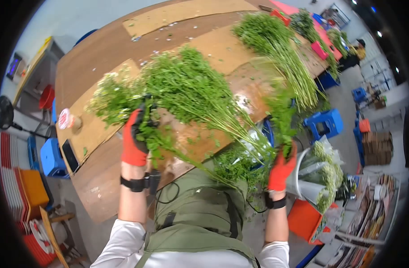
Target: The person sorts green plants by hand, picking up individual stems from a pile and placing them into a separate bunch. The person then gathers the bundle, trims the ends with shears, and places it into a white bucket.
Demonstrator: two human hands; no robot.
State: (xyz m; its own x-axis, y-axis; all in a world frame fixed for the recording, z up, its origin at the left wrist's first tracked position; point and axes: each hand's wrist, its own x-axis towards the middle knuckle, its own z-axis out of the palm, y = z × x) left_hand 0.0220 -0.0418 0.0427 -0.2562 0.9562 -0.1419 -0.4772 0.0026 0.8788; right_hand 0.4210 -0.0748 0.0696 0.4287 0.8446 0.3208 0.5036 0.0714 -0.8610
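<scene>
My left hand (137,134), in a red and black glove, is closed round a leafy green stem (182,156) that slants down right past the table edge. My right hand (282,167), gloved alike, is closed on blurred green leaves (282,118) beside the table's right side. Between the hands, a large bunch of leafy stems (191,85) lies on the wooden table (88,174), its stalks pointing right. Small white flowers (108,98) lie left of that bunch. Loose leaves (235,165) hang below the stalks, over a container mostly hidden.
Another long bunch (280,53) lies farther right on the table. A phone (70,155) and a small tub (70,119) sit at the left edge. Blue stools (324,123) stand on both sides. A white bucket (298,174) and red crate (305,219) are at right. A person (360,50) is far right.
</scene>
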